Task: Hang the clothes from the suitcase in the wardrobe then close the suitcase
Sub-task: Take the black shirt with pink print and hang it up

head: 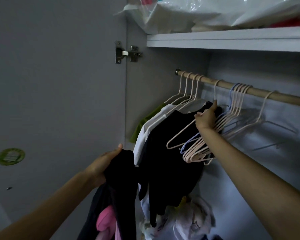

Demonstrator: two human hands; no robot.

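Observation:
I look up into an open wardrobe with a wooden rail (260, 93). My left hand (102, 165) grips a bundle of clothes (119, 191), a black garment on top with pink fabric below. My right hand (206, 117) reaches up and holds an empty pale pink hanger (182, 134) whose hook is over the rail. Left of it hang a black shirt (170, 158), a white shirt (145, 134) and a green garment (142, 125). A bunch of empty hangers (232, 108) hangs to the right. The suitcase is out of view.
The open wardrobe door (55, 94) stands on the left, with a hinge (126, 53) and a green sticker (10, 156). A shelf (232, 40) above the rail carries plastic bags (189, 13). Crumpled clothes (194, 219) lie on the wardrobe floor.

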